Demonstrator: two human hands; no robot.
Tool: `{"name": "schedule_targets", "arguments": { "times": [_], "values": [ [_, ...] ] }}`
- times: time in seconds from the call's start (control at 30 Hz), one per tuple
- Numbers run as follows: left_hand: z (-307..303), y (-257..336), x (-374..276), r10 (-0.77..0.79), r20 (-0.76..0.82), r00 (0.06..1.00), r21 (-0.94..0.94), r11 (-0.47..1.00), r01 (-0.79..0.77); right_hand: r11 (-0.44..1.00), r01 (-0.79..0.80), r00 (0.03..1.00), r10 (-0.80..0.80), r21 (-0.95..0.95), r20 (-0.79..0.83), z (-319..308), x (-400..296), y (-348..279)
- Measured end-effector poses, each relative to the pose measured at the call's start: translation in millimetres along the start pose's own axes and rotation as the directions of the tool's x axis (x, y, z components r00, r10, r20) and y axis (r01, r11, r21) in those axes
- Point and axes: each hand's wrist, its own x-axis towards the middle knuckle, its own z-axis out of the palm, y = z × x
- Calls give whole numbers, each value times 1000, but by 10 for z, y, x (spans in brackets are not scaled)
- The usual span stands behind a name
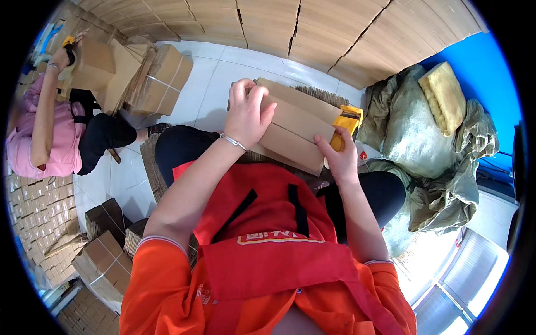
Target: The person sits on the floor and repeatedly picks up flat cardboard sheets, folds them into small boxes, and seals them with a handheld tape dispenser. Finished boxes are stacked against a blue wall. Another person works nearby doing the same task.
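Observation:
A brown cardboard box lies in front of me, its long top flaps folded inward and meeting at a seam. My left hand grips its left end, with fingers curled over the far edge and the thumb above the flap. At the right end, my right hand presses its thumb on the top while the fingers go round the side, partly hidden. Just beyond those fingers is a yellow tape dispenser. Beneath the box is a stack of flat cardboard, largely covered.
A co-worker in pink handles a carton at the left. Strapped cardboard bundles stand nearby, another bundle lower left. Stacked cardboard forms a wall ahead. Stuffed woven sacks are at the right, with a yellow foam block on top.

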Motion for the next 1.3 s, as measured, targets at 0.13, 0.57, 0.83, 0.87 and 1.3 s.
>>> {"name": "schedule_targets", "arguments": {
  "times": [0.13,0.57,0.83,0.87,1.3],
  "values": [
    [-86,90,-32,-46,294,955,253,967,-31,987,55,992,-71,-151,-102,46,-26,38],
    [-35,74,39,-157,366,917,185,978,94,994,27,838,-82,109,539,-764,-24,-1102],
    [-465,157,244,-448,312,838,-683,507,526,977,73,812,-174,199,557,-792,98,-581],
    [-544,267,251,-449,452,770,-717,330,614,971,66,807,-187,229,559,-803,94,-550],
    [-524,33,116,-529,659,535,-505,216,836,950,232,731,-30,-207,682,-484,170,-1265]
  ]
}}
